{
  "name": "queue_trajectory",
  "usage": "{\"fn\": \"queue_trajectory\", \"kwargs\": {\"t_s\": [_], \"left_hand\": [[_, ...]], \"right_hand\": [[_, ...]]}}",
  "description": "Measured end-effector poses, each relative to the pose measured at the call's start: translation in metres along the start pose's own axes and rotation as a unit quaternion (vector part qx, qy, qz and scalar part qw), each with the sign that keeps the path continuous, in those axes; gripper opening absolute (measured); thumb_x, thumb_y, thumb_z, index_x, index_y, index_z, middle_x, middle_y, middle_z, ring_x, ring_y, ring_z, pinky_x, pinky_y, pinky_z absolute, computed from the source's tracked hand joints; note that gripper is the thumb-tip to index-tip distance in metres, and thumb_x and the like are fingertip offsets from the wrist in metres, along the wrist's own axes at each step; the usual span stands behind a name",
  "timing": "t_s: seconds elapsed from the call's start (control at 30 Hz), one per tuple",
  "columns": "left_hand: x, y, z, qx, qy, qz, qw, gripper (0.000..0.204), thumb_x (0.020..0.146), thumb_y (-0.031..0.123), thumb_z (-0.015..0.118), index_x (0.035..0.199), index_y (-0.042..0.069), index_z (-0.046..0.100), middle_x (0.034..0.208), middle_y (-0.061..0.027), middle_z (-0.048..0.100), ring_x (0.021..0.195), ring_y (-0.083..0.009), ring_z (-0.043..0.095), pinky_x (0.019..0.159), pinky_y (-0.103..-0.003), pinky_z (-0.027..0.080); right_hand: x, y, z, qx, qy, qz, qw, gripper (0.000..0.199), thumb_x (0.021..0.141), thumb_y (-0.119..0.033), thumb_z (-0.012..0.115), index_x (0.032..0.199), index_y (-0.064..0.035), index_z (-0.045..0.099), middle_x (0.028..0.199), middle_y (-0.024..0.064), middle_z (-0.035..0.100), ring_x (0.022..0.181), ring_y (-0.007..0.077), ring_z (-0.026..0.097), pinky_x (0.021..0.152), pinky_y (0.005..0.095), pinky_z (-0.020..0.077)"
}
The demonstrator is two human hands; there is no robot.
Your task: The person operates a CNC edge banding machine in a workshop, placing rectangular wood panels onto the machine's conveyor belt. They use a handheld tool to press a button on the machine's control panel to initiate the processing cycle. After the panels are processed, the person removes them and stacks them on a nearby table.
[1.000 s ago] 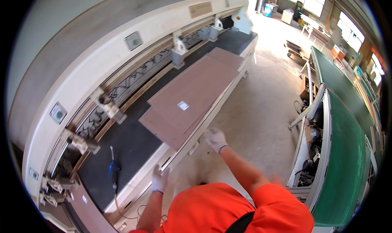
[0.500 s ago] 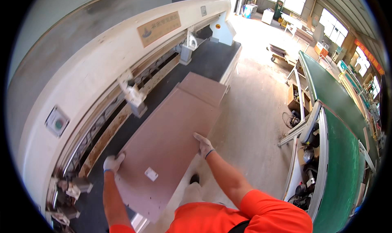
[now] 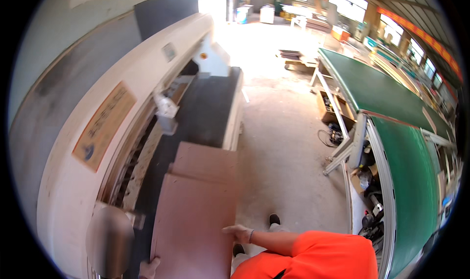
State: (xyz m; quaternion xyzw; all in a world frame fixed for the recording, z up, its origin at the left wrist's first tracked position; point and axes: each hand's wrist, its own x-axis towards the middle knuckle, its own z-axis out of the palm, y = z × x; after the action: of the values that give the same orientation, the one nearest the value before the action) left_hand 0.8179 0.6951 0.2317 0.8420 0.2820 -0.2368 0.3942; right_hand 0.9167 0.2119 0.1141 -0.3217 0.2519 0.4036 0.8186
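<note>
A brown flat board (image 3: pixel 198 215) lies on the dark bed of a long cream-coloured machine, on top of another brown board (image 3: pixel 208 156) whose far end sticks out beyond it. My gloved left hand (image 3: pixel 149 268), low in the picture and partly cut off, grips the upper board's left edge with the thumb on top. On the right edge, my gloved right hand (image 3: pixel 238 233) holds the same board, thumb over its face and the other fingers mostly hidden at the side.
The machine's cream beam (image 3: pixel 142 78) runs along the left, with a clamp-like block (image 3: pixel 167 115) over the black bed (image 3: pixel 208 103). A blurred rounded thing (image 3: pixel 110 242) is at lower left. Green-topped tables (image 3: pixel 399 166) stand right; a wooden box (image 3: pixel 330 107) sits beneath. A low cart (image 3: pixel 296 58) stands farther off.
The view has swung, so the machine and boards appear further left and lower. Both hands stay on the board's edges. The white label on the board is out of sight now.
</note>
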Motion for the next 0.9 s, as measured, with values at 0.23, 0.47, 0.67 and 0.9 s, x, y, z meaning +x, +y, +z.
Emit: {"fn": "queue_trajectory", "kwargs": {"t_s": [0.23, 0.47, 0.67, 0.9], "left_hand": [[-0.051, 0.188, 0.055, 0.157, 0.039, 0.022, 0.987, 0.081, 0.084, 0.060, 0.075, 0.126, -0.008, 0.067, 0.118, -0.0298, 0.071, 0.120, -0.0393, 0.067, 0.098, -0.045, 0.052], [0.015, 0.386, 0.178, 0.197, 0.055, 0.086, 0.975, 0.071, 0.087, 0.055, 0.073, 0.123, -0.007, 0.069, 0.111, -0.0239, 0.075, 0.110, -0.0339, 0.071, 0.095, -0.043, 0.052], [0.061, 0.632, 0.261, 0.189, 0.005, 0.145, 0.971, 0.051, 0.081, 0.042, 0.083, 0.114, 0.003, 0.078, 0.095, -0.0116, 0.078, 0.089, -0.0170, 0.074, 0.080, -0.034, 0.056], [0.147, 0.876, 0.395, 0.252, -0.036, 0.146, 0.956, 0.052, 0.084, 0.049, 0.076, 0.112, 0.005, 0.078, 0.096, -0.0140, 0.077, 0.092, -0.0249, 0.075, 0.084, -0.035, 0.054]], "right_hand": [[-0.029, -0.071, -0.066, 0.079, -0.011, 0.042, 0.996, 0.037, 0.094, -0.030, 0.074, 0.123, -0.0077, 0.069, 0.119, 0.0050, 0.074, 0.114, 0.0199, 0.067, 0.106, 0.0362, 0.0488], [-0.080, -0.244, -0.168, 0.147, -0.017, -0.049, 0.988, 0.059, 0.090, -0.044, 0.078, 0.134, -0.0071, 0.063, 0.134, 0.0042, 0.069, 0.126, 0.0207, 0.061, 0.112, 0.0381, 0.0428], [-0.136, -0.433, -0.250, 0.250, -0.019, -0.201, 0.947, 0.078, 0.091, -0.047, 0.077, 0.152, -0.0105, 0.047, 0.156, 0.0058, 0.050, 0.145, 0.0261, 0.044, 0.121, 0.0458, 0.0332], [-0.087, -0.628, -0.380, 0.256, -0.052, -0.319, 0.911, 0.079, 0.094, -0.051, 0.072, 0.156, -0.0110, 0.042, 0.160, 0.0076, 0.045, 0.147, 0.0287, 0.041, 0.124, 0.0481, 0.0295]]}}
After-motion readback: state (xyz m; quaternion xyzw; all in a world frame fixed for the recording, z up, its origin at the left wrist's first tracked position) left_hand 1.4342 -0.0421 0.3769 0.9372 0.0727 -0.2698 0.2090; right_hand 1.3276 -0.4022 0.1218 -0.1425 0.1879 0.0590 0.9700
